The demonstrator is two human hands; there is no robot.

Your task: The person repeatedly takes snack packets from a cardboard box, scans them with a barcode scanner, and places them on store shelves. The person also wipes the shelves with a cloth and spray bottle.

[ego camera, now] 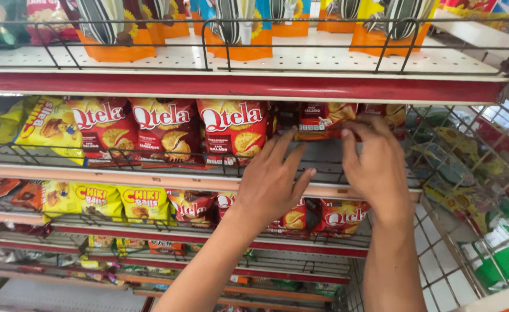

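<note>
Shelf stocking, placement step: both hands set a red snack bag point(324, 120) upright at the back of the middle wire shelf point(324, 162), right of the red chip bags point(168, 130); left hand point(272, 182) fingers spread, tips touching the bag's left edge; right hand point(376, 167) fingers narrow, pinching its upper right edge; next, seemingly, the bag needs squaring with the row.

Shop shelving fills the view. The top shelf point(301, 60) is white perforated metal with a dark red front edge point(237, 88) and a black wire rail point(301, 24). Below, further shelves step downward, each with a pale front strip point(121, 176) and wire guard. At right stands a wire rack point(439, 254). Lighting is bright and even.
</note>
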